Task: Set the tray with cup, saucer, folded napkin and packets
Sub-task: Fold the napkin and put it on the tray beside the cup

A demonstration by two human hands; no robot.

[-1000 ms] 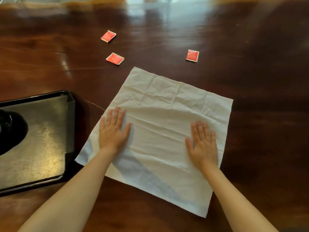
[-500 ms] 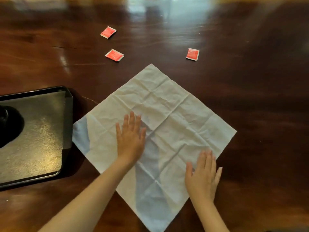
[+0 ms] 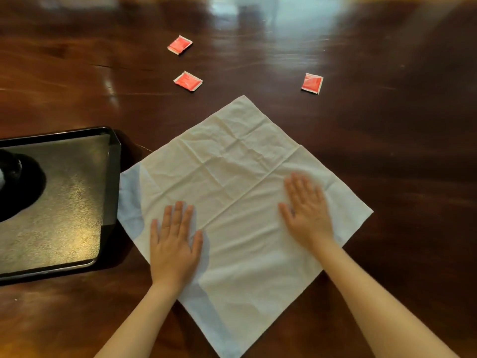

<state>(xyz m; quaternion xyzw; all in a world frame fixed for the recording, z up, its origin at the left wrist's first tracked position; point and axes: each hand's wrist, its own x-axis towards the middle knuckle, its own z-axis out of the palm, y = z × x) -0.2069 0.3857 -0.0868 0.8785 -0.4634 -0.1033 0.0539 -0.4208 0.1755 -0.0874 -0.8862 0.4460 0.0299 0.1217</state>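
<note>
Altogether, one napkin (image 3: 232, 177), three packets (image 3: 188, 80) (image 3: 180, 44) (image 3: 312, 83), one tray (image 3: 113, 182)

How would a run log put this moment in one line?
napkin: unfolded on table; left hand: flat on napkin; right hand: flat on napkin; packets: three, off tray

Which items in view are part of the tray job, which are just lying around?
Job: unfolded napkin, tray, dark round piece on it (cropped), far packet, near packet, right packet.
Other: wooden table only.

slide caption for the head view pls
Left hand and right hand rest flat on the open napkin beside the tray.
</note>
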